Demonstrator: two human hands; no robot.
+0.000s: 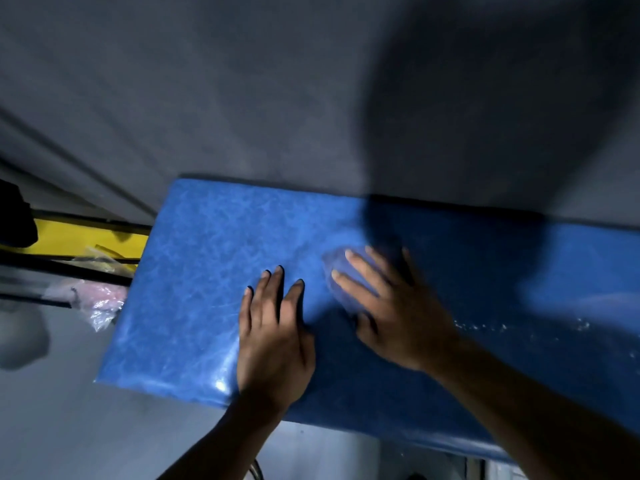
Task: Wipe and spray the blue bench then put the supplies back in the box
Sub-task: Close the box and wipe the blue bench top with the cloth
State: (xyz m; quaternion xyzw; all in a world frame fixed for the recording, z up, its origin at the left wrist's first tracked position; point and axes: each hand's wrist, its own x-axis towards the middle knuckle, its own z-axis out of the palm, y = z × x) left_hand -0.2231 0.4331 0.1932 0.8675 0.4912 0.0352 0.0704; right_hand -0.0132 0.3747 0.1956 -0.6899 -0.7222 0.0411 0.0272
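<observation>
Head view: blue bench (194, 271) runs long left to right, its left end bare, its right end out of frame. Left hand (273, 334) lies flat, fingers spread, near the front edge. Right hand (391, 313), blurred, presses a bluish cloth (341, 268) flat under spread fingers at mid-bench.

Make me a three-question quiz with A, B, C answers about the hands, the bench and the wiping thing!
1. Where is the cloth?
A. under the right hand
B. under the left hand
C. on the floor

2. What colour is the bench?
A. red
B. blue
C. green

3. How is the left hand?
A. in a fist
B. lifted up
C. flat on the bench

Answers:
1. A, the cloth peeks out beneath the right hand fingers.
2. B, its whole top is blue.
3. C, palm down with fingers spread.
</observation>
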